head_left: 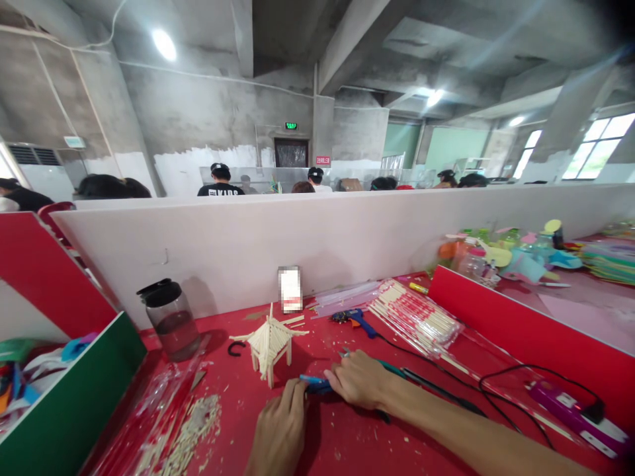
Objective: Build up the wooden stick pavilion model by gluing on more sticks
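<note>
A small blue-handled tool [316, 384] lies between my two hands, low over the red tabletop; its kind is mostly hidden. The fingers of my left hand [280, 420] are closed at its left end. My right hand [361, 380] is curled in a fist around its right end. A grey metal tip [344, 352] shows just beyond the right knuckles, and a teal handle [391, 367] behind that wrist; whether they belong together I cannot tell. Just beyond my left hand stands a little pavilion model [270, 340] of pale wooden sticks, upright on its legs.
A blue glue gun [354, 318] lies by bagged sticks [417, 314]; its cord runs to a purple power strip [578, 416]. Left are a dark-lidded jug [171, 320], stick offcuts [193, 430] and a green divider [84, 390]. A phone [290, 289] leans on the white partition [238, 244]. People sit beyond.
</note>
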Demonstrator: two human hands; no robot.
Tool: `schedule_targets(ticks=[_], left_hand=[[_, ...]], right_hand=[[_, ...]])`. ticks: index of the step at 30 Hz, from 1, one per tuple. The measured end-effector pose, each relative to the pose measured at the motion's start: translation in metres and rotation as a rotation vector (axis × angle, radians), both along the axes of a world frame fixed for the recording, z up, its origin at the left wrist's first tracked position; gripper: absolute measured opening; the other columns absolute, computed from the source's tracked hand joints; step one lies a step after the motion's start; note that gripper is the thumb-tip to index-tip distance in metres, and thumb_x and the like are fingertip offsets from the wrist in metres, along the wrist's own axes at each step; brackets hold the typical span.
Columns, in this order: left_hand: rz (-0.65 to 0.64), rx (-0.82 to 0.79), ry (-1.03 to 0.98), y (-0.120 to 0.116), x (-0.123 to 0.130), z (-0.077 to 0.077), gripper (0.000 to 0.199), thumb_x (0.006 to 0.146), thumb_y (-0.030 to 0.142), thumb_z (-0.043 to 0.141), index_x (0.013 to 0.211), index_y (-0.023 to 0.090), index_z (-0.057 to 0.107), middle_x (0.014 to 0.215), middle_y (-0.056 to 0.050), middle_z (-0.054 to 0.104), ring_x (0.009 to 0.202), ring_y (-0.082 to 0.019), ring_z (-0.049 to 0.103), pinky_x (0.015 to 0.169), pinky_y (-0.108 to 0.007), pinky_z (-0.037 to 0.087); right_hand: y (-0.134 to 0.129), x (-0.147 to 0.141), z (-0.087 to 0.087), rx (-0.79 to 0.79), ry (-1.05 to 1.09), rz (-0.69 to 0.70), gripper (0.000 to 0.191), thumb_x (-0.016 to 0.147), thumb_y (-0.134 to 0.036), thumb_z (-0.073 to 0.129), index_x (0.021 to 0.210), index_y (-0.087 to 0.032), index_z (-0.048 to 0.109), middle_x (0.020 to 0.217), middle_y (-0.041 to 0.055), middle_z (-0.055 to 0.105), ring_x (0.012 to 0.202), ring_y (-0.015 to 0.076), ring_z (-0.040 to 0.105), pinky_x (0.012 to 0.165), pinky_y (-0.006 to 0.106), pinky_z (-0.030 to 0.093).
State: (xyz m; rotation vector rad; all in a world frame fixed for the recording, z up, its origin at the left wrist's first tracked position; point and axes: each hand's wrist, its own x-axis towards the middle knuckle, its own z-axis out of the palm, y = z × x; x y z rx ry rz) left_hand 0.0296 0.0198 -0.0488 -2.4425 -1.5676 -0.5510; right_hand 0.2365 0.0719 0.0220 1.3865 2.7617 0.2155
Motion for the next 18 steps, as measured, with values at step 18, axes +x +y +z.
schedule_targets(ticks=[18], left_hand=[[0.028, -0.038, 0.02, -0.0017, 0.0008, 0.0073, 0.038, 0.091, -0.002, 0.042, 0.114, 0.019, 0.064, 0.101, -0.007, 0.074, 0.077, -0.02, 0.075, 0.064, -0.025, 0.055]], right_hand=[[-0.0005, -0.002, 0.0017, -0.001, -0.007, -0.009, 0.055, 0.106, -0.034, 0.033, 0.087, -0.011, 0.079, 0.085, 0.0181, 0.078, 0.08, 0.0302, 0.077, 0.071, 0.034, 0.048]])
